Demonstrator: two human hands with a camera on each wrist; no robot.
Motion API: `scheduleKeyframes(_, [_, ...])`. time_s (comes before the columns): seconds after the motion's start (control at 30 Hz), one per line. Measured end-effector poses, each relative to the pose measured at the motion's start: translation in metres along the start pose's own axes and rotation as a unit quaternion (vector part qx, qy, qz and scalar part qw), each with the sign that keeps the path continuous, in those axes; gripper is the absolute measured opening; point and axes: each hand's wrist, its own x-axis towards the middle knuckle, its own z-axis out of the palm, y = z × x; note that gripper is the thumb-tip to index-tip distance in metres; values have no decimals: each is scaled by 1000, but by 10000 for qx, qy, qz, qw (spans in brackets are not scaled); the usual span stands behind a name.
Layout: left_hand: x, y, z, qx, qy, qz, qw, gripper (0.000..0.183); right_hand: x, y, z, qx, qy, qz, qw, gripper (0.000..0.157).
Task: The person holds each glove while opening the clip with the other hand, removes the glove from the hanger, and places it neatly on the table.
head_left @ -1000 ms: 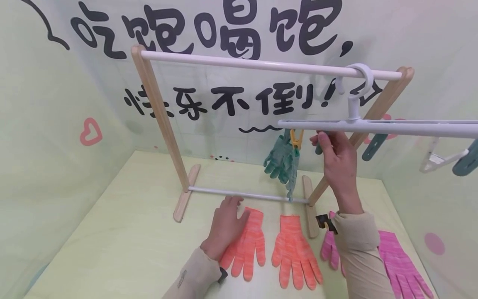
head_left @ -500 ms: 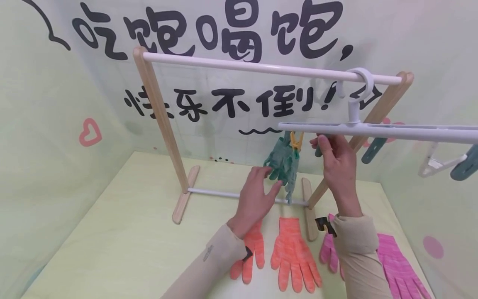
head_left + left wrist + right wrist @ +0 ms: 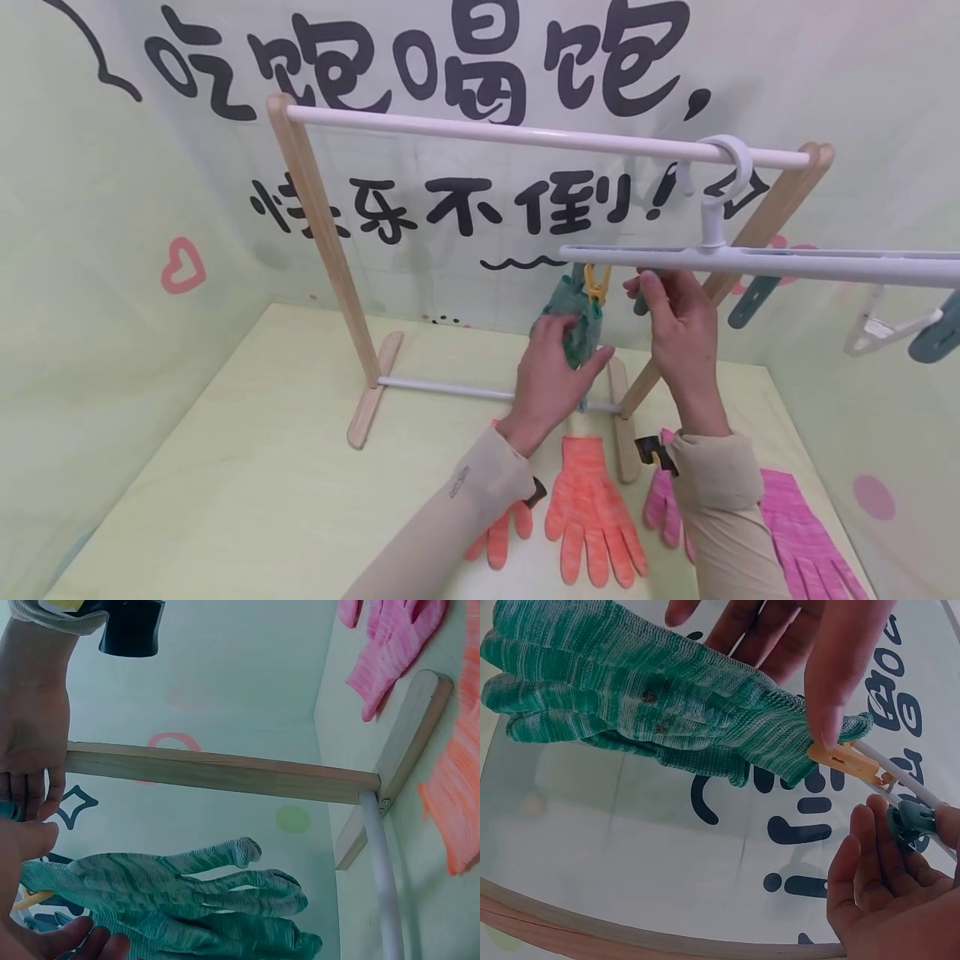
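Note:
A pair of green-and-white knit gloves (image 3: pixel 562 296) (image 3: pixel 630 690) hangs from the left end of a pale clip hanger (image 3: pixel 825 264). A yellow clothespin (image 3: pixel 844 761) grips one cuff. My left hand (image 3: pixel 547 377) is raised to the gloves, its thumb spread from the fingers on either side of them. In the right wrist view the left thumb lies close to the yellow clothespin; whether it presses there I cannot tell. My right hand (image 3: pixel 682 333) pinches a dark green clothespin (image 3: pixel 915 821) under the hanger bar, right of the gloves.
The hanger's hook loops over the white rail (image 3: pixel 480 127) of a wooden-legged rack (image 3: pixel 322 242). Orange gloves (image 3: pixel 592 508) and pink gloves (image 3: pixel 798 525) lie on the pale table (image 3: pixel 247 467). More green clothespins (image 3: pixel 752 300) hang farther right.
My left hand has risen from beside the left orange glove, up and rightward to the hanging green gloves. The right hand has kept its hold on the green clothespin.

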Motion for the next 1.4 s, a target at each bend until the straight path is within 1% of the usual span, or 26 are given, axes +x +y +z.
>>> scheduleKeyframes(0.17, [6, 5, 5, 22, 98, -67, 9999, 60, 0, 1, 0, 7, 18, -43, 10000, 33])
scheduleKeyframes(0.37, [11, 3, 11, 142, 236, -125, 9995, 51, 0, 1, 1, 85, 26, -44, 10000, 32])
scheduleKeyframes(0.43, [12, 1, 12, 218, 314, -91, 9992, 43, 0, 2, 1, 115, 28, -50, 9999, 32])
scheduleKeyframes(0.6, [14, -4, 11, 444, 585, 122, 9972, 23, 1, 3, 1, 198, 54, -80, 9998, 30])
scheduleKeyframes(0.7, [14, -6, 8, 462, 759, 172, 9959, 17, 1, 4, 0, 217, 36, -113, 9997, 29])
scheduleKeyframes(0.8, [13, -7, 5, 398, 857, 198, 9953, 15, 1, 4, 1, 212, 5, -140, 9997, 29])
scheduleKeyframes(0.97, [11, -6, 2, 325, 815, 223, 9959, 15, 1, 6, 1, 129, 29, -144, 9998, 29])
scheduleKeyframes(1.1, [9, -6, 1, 404, 745, 181, 9962, 17, 1, 9, 4, 141, -20, -59, 9999, 32])
scheduleKeyframes(1.17, [8, -6, 1, 454, 721, 186, 9962, 17, -1, 12, 6, 78, -110, 52, 9999, 35])
scheduleKeyframes(1.27, [7, -7, 1, 492, 688, 213, 9962, 18, -3, 16, 11, -225, -282, 215, 9991, 40])
scheduleKeyframes(1.33, [7, -8, 1, 510, 659, 221, 9963, 18, -3, 18, 13, -394, -403, 253, 9981, 41])
scheduleKeyframes(1.4, [7, -8, 1, 531, 647, 222, 9962, 19, -1, 18, 16, -504, -540, 195, 9971, 43])
